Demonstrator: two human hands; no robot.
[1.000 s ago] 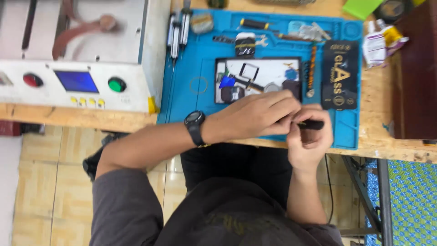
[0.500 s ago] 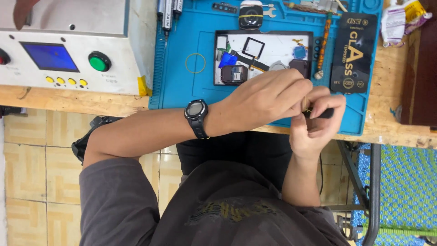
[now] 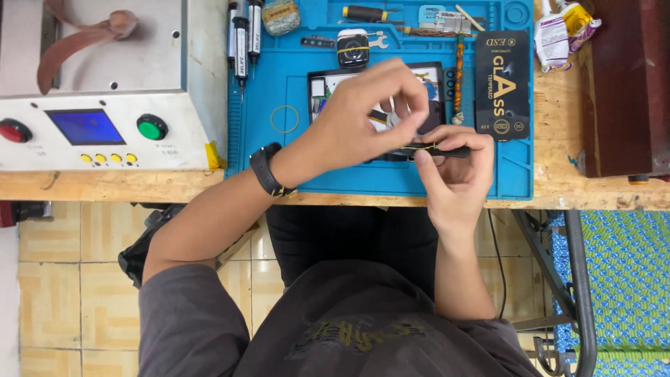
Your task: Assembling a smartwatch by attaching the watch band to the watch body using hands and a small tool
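Nearest: the right hand (image 3: 457, 178), palm toward the camera, over the near edge of the blue mat (image 3: 279, 157). Its fingers curl shut around a slim dark phone (image 3: 440, 150) seen edge-on. The phone's long axis runs left to right, level with the bench edge, and its right end pokes out past the fingertips.

1 thin yellow band (image 3: 417, 147) crosses the phone near its middle.

Just beyond: the left hand (image 3: 366, 119), watch on the wrist, reaching in from the left. Its fingertips pinch together directly above the band, so the phone lies straight under them and this hand is nearer the band.

Farther: an open tray (image 3: 322, 87) of small parts, a black box (image 3: 501, 77) to its right, a loose band (image 3: 284, 119) to its left.

Farthest: tools along the mat's far edge; a white machine (image 3: 105, 84) at far left.
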